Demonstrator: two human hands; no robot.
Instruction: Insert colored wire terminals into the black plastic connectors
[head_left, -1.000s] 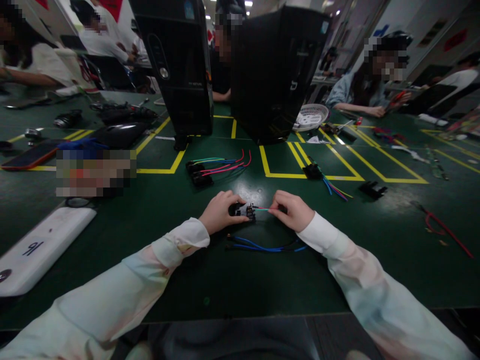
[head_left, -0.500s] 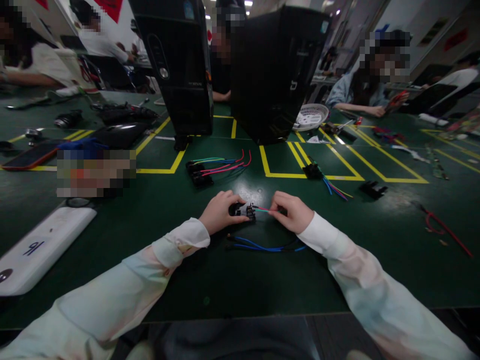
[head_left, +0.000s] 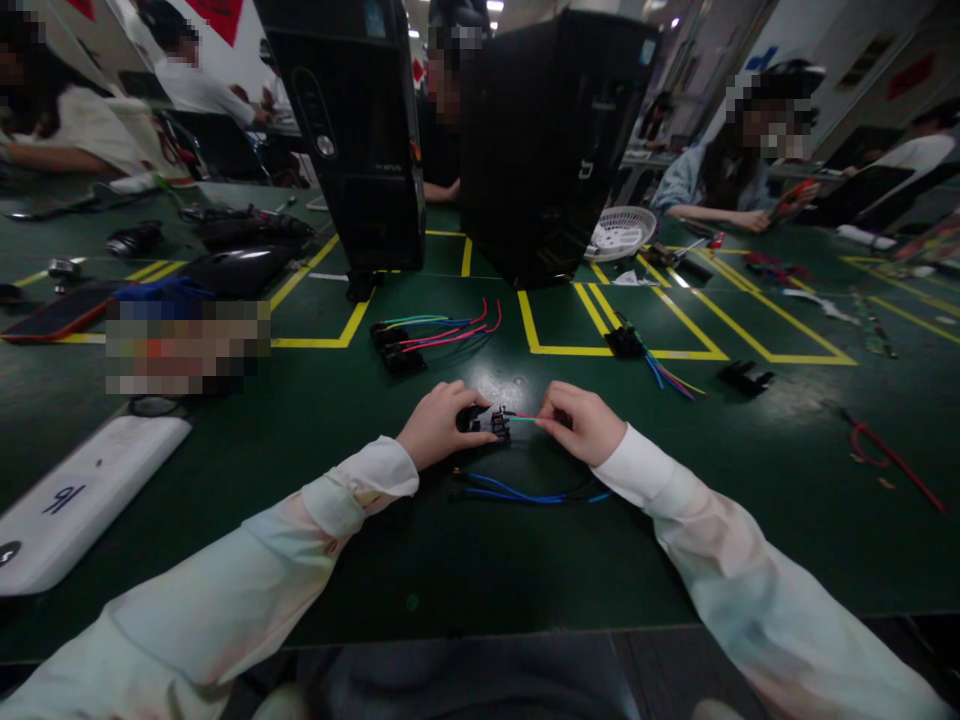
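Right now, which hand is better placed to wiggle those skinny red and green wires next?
Probably the right hand: it pinches the red and green wires, while the left hand is busy gripping the black plastic piece they run to.

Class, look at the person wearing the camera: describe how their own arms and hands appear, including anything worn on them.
The left hand and right hand are bare, without gloves. Long, loose, creased sleeves cover both arms: the left sleeve and right sleeve blend pale mint, whitish and peach patches. Both end in whitish cuffs.
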